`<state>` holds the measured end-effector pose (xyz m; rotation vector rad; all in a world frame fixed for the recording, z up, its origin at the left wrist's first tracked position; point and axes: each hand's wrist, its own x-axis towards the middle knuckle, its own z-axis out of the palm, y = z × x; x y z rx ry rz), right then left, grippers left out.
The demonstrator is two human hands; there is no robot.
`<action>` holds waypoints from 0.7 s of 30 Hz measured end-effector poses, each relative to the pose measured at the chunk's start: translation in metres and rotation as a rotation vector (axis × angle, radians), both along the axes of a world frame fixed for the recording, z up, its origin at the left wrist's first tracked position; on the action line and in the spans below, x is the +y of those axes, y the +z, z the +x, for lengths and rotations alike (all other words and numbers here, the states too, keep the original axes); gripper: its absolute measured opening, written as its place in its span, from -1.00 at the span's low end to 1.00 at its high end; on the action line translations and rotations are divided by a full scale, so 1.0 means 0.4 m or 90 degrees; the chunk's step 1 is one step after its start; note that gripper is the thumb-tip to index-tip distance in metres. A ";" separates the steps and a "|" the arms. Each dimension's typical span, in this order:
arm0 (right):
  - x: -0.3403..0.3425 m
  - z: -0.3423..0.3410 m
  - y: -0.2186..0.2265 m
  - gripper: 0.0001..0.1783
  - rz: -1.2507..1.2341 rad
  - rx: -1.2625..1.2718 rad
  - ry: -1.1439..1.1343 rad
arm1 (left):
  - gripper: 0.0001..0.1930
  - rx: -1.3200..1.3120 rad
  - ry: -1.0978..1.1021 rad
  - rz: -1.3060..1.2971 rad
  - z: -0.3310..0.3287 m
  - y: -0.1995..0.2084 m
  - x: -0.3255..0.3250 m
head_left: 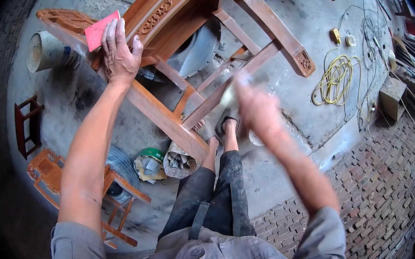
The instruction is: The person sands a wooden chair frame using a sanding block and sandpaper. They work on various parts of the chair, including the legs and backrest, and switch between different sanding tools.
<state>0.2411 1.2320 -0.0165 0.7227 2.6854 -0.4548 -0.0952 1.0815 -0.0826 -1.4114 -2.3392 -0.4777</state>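
A brown wooden chair frame (156,106) with carved trim stands tilted before me. At its upper left, my left hand (120,59) rests against the wood, fingers stretched and thumb apart. Under those fingers a stiff pink sheet (96,33), perhaps sandpaper, is pinned and juts out past them. My right hand (259,107) is smeared by motion beside a crossbar (210,103) of the frame. Something pale and whitish-green (229,97) blurs at its fingers; its kind does not show, nor does the finger pose.
A white bucket (43,52) lies at the left. Near my feet stand a green-rimmed tub (150,164) and a sack of scraps (180,161). Smaller wooden frames (49,172) sit lower left. A coiled yellow cable (337,80) lies right, beyond it a grey box (391,98) and brick paving (366,185).
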 end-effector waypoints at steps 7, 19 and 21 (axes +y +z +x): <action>-0.014 0.018 -0.034 -0.26 -0.031 0.170 -0.155 | -0.37 -0.018 0.003 0.005 0.013 -0.001 0.014; 0.215 0.103 -0.211 -0.22 -0.043 0.581 -0.173 | -0.37 -0.006 -0.016 0.009 0.008 0.003 0.015; 0.182 0.103 -0.226 -0.25 -0.060 0.667 -0.165 | -0.37 0.000 -0.016 0.002 0.013 -0.006 0.023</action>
